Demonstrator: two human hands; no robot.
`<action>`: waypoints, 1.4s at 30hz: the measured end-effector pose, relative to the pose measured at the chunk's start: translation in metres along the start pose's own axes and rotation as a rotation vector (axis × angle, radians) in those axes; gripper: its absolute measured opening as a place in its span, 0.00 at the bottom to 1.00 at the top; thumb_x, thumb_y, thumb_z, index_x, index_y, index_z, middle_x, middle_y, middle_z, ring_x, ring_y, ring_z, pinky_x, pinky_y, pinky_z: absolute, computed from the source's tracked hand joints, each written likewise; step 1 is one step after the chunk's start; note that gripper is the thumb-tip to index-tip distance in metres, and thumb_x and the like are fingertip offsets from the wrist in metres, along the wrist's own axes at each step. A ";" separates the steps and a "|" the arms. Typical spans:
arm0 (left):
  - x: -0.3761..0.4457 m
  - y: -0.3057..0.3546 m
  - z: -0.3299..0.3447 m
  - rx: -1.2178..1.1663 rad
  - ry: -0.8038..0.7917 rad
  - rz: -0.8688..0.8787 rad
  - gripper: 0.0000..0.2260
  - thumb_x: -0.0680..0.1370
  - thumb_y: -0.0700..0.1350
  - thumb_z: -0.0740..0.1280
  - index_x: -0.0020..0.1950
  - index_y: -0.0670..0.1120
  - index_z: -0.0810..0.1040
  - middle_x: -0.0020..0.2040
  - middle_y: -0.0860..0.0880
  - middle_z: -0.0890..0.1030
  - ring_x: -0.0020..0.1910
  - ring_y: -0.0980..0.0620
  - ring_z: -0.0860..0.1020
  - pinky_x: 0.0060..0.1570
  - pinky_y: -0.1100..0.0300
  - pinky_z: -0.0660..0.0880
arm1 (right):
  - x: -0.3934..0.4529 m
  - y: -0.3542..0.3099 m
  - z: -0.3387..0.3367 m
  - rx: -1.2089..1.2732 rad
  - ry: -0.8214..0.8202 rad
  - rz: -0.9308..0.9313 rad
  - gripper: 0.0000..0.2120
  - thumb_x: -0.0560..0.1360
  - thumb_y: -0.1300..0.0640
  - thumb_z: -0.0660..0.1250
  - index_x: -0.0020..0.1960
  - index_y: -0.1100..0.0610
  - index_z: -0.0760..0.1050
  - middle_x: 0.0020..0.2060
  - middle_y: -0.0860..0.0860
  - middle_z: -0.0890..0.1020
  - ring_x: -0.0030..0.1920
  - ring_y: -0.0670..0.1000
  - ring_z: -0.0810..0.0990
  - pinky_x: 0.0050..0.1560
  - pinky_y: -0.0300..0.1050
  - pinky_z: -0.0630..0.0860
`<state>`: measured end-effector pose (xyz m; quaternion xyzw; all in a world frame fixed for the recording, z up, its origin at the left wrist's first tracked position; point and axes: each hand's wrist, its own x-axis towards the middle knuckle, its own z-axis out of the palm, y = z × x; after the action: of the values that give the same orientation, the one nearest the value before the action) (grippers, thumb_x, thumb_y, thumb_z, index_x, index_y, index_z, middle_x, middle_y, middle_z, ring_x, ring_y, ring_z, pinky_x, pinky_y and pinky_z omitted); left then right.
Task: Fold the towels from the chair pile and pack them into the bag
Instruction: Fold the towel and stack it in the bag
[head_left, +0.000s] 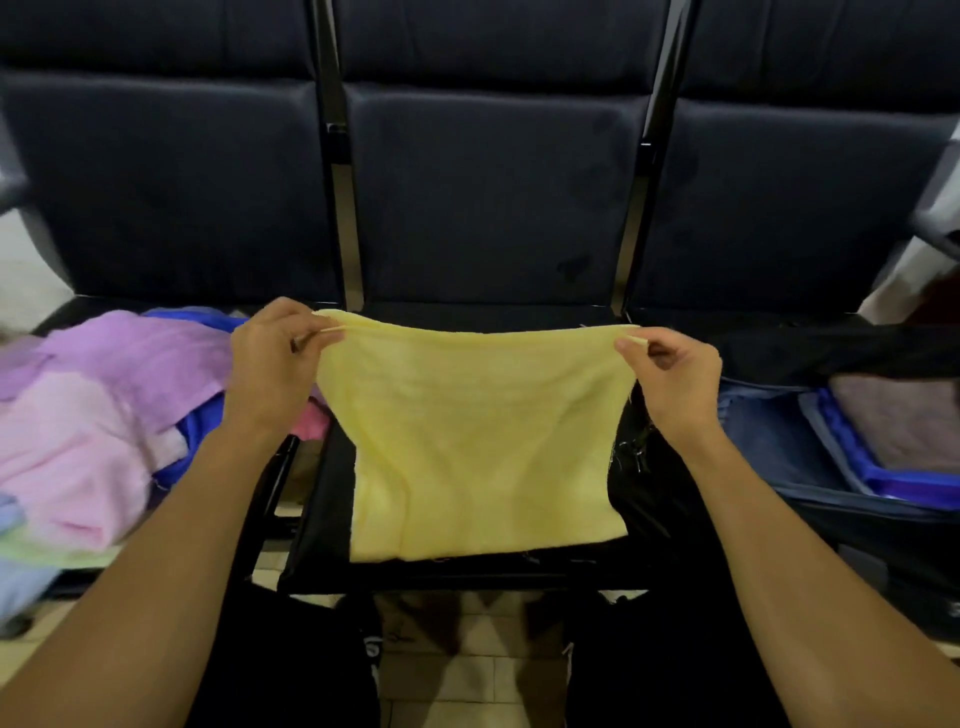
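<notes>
Head view, left to right. On the left seat lies the towel pile (98, 415): a lilac towel (150, 358) on top at the back, a pale pink towel (67, 467) in front of it, a royal-blue towel (197, 447) showing beneath both, and light green and light blue edges at the lower left corner of the frame. All are crumpled and unfolded.

The left hand (272, 364) pinches the upper left corner of the yellow towel (478, 441), thumb and fingers pressed together on the doubled edge. The yellow towel is pale, of soft, slightly ribbed cloth, and appears folded over, since two layers show along its top edge. It is held stretched between the two hands above the middle seat (483, 208), its top edge sagging slightly and its lower edge reaching the front of the dark seat cushion. Its sides draw inward below the held corners, and loose threads show at its right side.

The right hand (675, 379) pinches the upper right corner between thumb and forefinger, the other fingers curled loosely behind.

On the right seat rests the open bag (779, 441), dark blue with a brighter blue lining. Inside it lies a folded grey-brown towel (898, 421). A tiled floor (467, 675) shows below, between the person's dark-clad legs.
</notes>
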<state>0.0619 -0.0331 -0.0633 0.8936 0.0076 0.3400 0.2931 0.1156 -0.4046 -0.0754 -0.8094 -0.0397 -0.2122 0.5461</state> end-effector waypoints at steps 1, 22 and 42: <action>-0.002 0.004 -0.007 0.036 0.046 0.048 0.06 0.76 0.36 0.70 0.50 0.38 0.84 0.45 0.42 0.81 0.45 0.47 0.78 0.52 0.59 0.74 | -0.002 -0.003 -0.004 -0.013 0.050 -0.033 0.04 0.76 0.59 0.72 0.50 0.54 0.85 0.37 0.46 0.83 0.35 0.43 0.78 0.38 0.36 0.75; -0.074 0.124 0.020 -0.625 -0.287 -0.107 0.11 0.74 0.37 0.72 0.46 0.48 0.73 0.40 0.52 0.79 0.40 0.51 0.81 0.40 0.57 0.79 | -0.086 -0.066 0.040 0.237 -0.794 0.054 0.06 0.73 0.57 0.76 0.49 0.57 0.84 0.33 0.58 0.83 0.34 0.48 0.77 0.39 0.43 0.74; -0.097 0.018 0.074 0.012 -1.167 -0.294 0.07 0.77 0.49 0.69 0.53 0.49 0.78 0.51 0.48 0.80 0.52 0.48 0.79 0.53 0.53 0.77 | -0.040 -0.059 0.022 0.620 0.096 0.533 0.09 0.77 0.59 0.71 0.39 0.54 0.83 0.33 0.50 0.79 0.36 0.49 0.78 0.43 0.49 0.79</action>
<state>0.0295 -0.1072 -0.1561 0.9239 -0.0292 -0.2506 0.2875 0.0689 -0.3548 -0.0467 -0.5777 0.1347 -0.0790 0.8012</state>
